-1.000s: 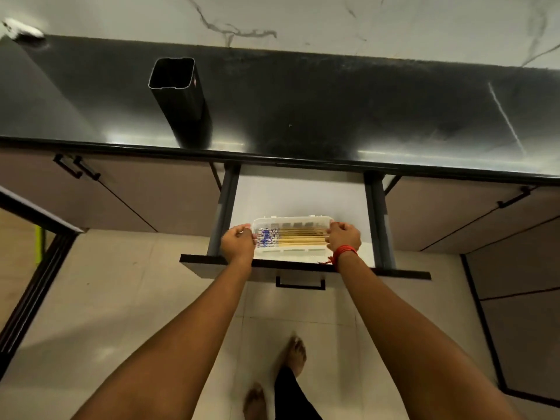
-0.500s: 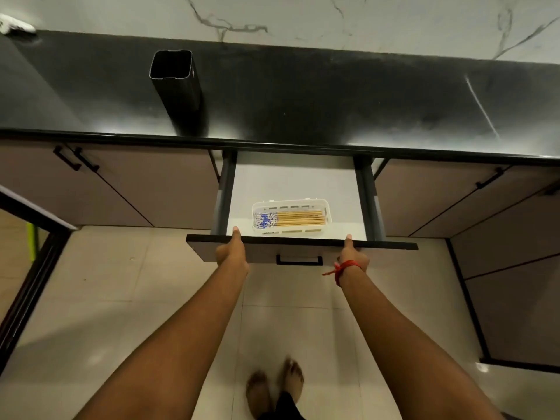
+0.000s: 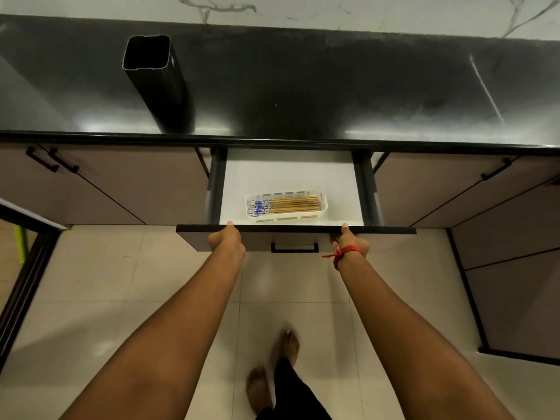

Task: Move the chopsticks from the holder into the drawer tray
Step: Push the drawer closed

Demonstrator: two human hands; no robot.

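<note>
1. We see a kitchen from a head-worn camera looking down: a black countertop [image 3: 333, 86] fills the top, an open drawer [image 3: 291, 177] sits at centre, and two bare arms reach up from 6 o'clock

2. Our left hand [image 3: 225, 242] grips the drawer's front panel [image 3: 295, 230] at about 9 o'clock of the drawer, thumb hooked over the top edge, fingers hidden behind the panel

3. Our right hand [image 3: 350, 244], a red thread [image 3: 342, 253] tied at its wrist, holds the same panel at about 3 o'clock, thumb on the top edge; neither hand holds a chopstick

4. The chopsticks [image 3: 285, 205] lie flat, side by side, inside a white slotted tray [image 3: 324, 204] on the drawer's pale floor, near the front panel. They are pale wood along most of their length, with blue-and-white patterned ends pointing to 9 o'clock

5. The holder [image 3: 154, 83], a tall dark square tube, stands on the countertop at 10 o'clock, well apart from the drawer; its open mouth looks empty

6. We judge the transfer done: nothing shows in the holder and the bundle rests in the tray. The step in hand appears to be closing the drawer

7. The next move calls for an even push with both hands so the drawer slides straight, and thumbs lifted off the top edge before it meets the counter
</note>
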